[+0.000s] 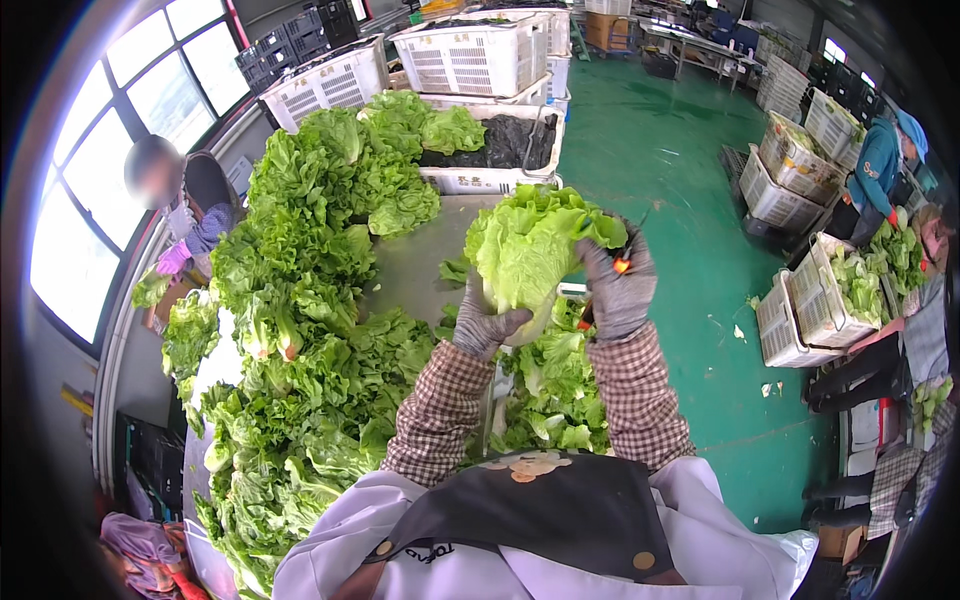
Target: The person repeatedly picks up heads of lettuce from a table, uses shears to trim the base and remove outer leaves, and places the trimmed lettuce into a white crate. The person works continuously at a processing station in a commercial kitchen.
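A head of green lettuce [518,250] is held up in front of me over the table's right edge. My left hand [487,318], in a grey knit glove, is closed around its pale lower side, thumb across the front. My right hand [618,285], gloved alike, is at the lettuce's right side, fingers curled by an outer leaf. A small tool with a black and orange handle [622,266] sits in that hand; its working end is hard to make out. Below my hands more lettuce [550,385] lies in a container whose pale rim partly shows.
A long pile of lettuce [300,240] covers the metal table [410,262] to my left. A white crate [478,180] lined with black plastic stands at its far end. One co-worker [195,205] is at far left, another [885,165] at right beside lettuce-filled crates [828,290].
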